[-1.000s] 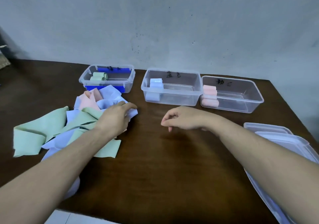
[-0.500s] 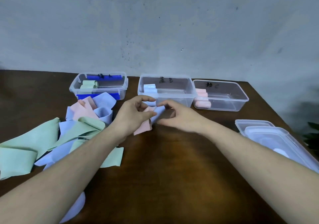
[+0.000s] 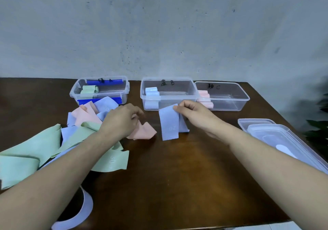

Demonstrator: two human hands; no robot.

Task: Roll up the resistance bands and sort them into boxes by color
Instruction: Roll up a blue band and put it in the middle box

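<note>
My right hand (image 3: 196, 115) pinches the top of a light blue band (image 3: 168, 123) that hangs down in front of the middle box, its lower end touching the table. My left hand (image 3: 122, 120) grips a pink band (image 3: 142, 132) that lies on the table beside the pile. A loose pile of green, blue and pink bands (image 3: 53, 141) spreads at the left. Three clear boxes stand at the back: the left box (image 3: 124, 88) holds green rolls, the middle box (image 3: 177, 95) blue rolls, the right box (image 3: 234, 98) pink rolls.
Stacked clear lids (image 3: 276, 137) lie at the table's right edge. A blue band (image 3: 83, 210) loops over the near edge of the brown table (image 3: 186, 176). A grey wall rises right behind the boxes.
Both hands met over a pink and a blue band, then drew apart. My right hand lifted the blue band to the right; my left kept the pink one.
</note>
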